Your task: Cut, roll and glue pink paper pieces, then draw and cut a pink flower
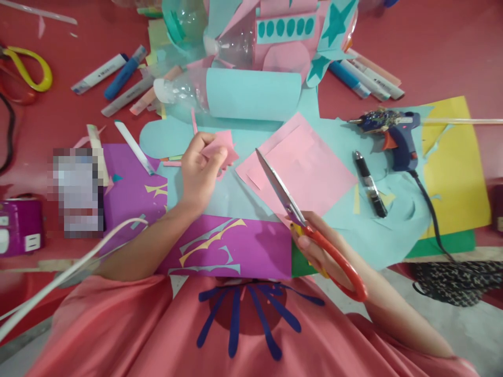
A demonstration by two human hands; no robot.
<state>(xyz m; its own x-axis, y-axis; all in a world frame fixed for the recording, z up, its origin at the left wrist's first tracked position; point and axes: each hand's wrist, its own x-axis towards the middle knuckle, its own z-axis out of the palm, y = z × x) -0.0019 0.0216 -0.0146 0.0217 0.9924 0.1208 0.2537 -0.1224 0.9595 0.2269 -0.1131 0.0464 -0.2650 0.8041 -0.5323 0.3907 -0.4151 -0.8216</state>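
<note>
Two hands at work, left hand (200,170) fingers pinching pink paper scrap (223,148) at fingertips, right hand (314,246) clenched through orange scissors (302,220) handles

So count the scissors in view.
2. Orange-handled scissors are in the right hand, blades closed over the pink sheet. Yellow-handled scissors lie at the table's far left edge. Paper may hide more.

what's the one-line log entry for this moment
left hand: holds pink paper piece | right hand: holds scissors, blades shut | glue gun: on table, untouched
</note>
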